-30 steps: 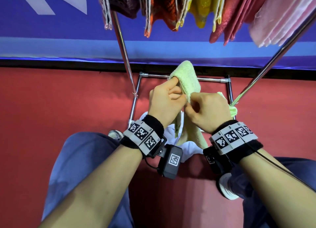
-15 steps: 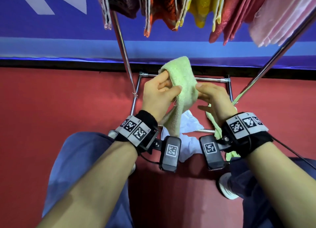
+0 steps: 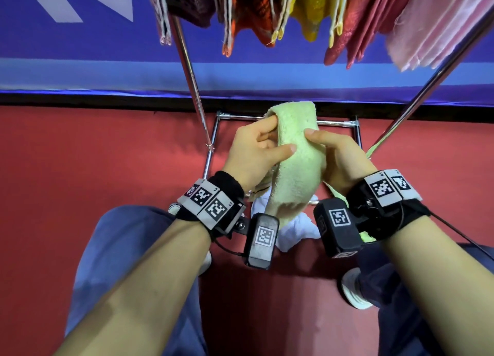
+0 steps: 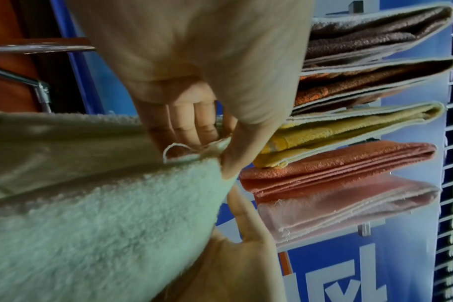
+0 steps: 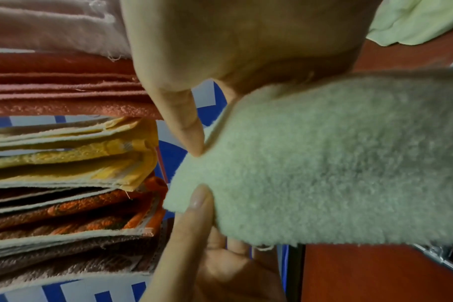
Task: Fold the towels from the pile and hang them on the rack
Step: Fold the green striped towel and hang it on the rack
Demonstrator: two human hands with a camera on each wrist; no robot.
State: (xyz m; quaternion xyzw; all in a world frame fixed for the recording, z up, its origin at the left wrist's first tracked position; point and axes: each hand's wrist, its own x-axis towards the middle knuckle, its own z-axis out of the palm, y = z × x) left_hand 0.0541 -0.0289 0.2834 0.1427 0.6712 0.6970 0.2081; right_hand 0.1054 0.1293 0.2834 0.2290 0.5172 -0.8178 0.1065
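A folded pale green towel (image 3: 294, 166) hangs between my hands below the rack. My left hand (image 3: 256, 152) grips its left edge, thumb on the front, fingers curled behind (image 4: 192, 126). My right hand (image 3: 336, 158) holds the right edge, thumb on the front face and fingers hidden behind the cloth. The right wrist view shows the green towel (image 5: 323, 167) pinched by my right thumb (image 5: 184, 126), with the left thumb (image 5: 194, 206) below. Several folded towels (image 3: 307, 8) hang on the rack (image 3: 189, 70) above: brown, orange, yellow, red, pink.
A white towel (image 3: 291, 230) and another green one (image 3: 336, 195) lie on the red floor by the rack's base bars (image 3: 334, 122). A blue wall panel (image 3: 80, 48) stands behind. My knees and shoes are at the bottom of the head view.
Both hands moved apart along the green towel, spreading the fold wider. The right hand went from the towel's middle to its right edge, and the towel now hangs flatter.
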